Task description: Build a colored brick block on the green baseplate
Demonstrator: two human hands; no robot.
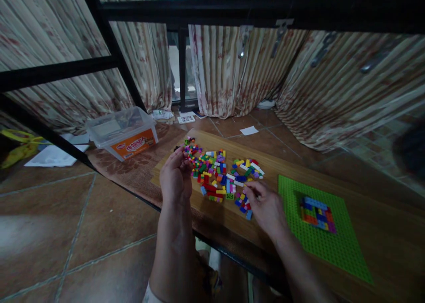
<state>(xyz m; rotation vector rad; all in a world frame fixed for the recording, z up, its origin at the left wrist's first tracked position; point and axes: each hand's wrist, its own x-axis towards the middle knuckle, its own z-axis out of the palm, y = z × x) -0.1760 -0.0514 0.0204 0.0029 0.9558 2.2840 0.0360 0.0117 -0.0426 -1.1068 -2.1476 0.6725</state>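
Observation:
Building bricks (215,172) of many colours lie loose in a wide pile on the wooden board. My left hand (175,172) hovers at the pile's left end, fingers curled together; what they hold, if anything, is hidden. At the pile's right side my right hand (265,203) has thumb and fingers pinched close to a white brick (238,183). Anything between those fingertips is too small to make out. Right of this hand lies a green baseplate (332,245), with a low block of joined bricks (318,213) in blue, orange, red and purple on it.
A clear plastic box (122,130) with an orange label stands beyond the board's left end. The wooden board (375,223) rests on a brown cloth (133,172). Black metal bars (232,13) cross above, with curtains (229,73) behind. A paper sheet (249,130) lies on the tiles.

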